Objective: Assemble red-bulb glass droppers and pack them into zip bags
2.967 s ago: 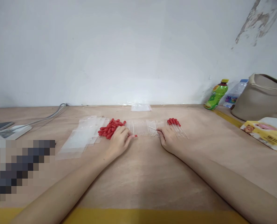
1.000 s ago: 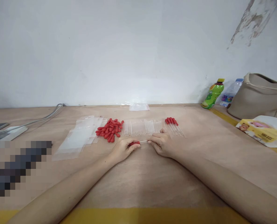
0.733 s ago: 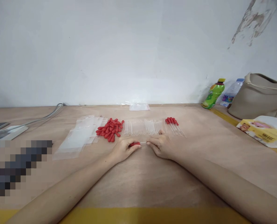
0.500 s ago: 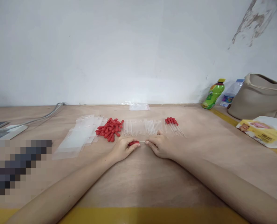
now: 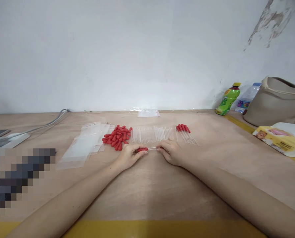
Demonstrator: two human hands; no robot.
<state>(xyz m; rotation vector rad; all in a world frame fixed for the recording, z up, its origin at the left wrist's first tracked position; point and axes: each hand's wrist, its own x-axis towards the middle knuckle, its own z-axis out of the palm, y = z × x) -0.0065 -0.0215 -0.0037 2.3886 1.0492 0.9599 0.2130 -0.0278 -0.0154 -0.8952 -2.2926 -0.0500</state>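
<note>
Between the thumb and fingers of my left hand point(image 5: 130, 155) is a red rubber bulb point(image 5: 142, 149), lying sideways. A thin glass dropper tube point(image 5: 152, 148) runs from the bulb's open end to my right hand point(image 5: 171, 152), whose fingers pinch its other end. How deep the tube sits in the bulb I cannot tell. Just behind my left hand lies a heap of loose red bulbs point(image 5: 116, 136). Bare glass tubes point(image 5: 142, 135) lie in a row behind both hands. To the right, several droppers with red bulbs point(image 5: 183, 128) lie side by side.
Clear plastic bags point(image 5: 75, 150) overlap left of the heap, and another small bag point(image 5: 148, 113) lies by the wall. A grey cable point(image 5: 46, 125) crosses the back left. At right stand a green bottle point(image 5: 228, 99), a clear bottle point(image 5: 246, 99), a beige bag point(image 5: 273, 102) and a yellow-white packet point(image 5: 283, 140).
My hands have moved slightly apart and a little away from me. More of the glass tube shows between them; both hands keep their hold.
</note>
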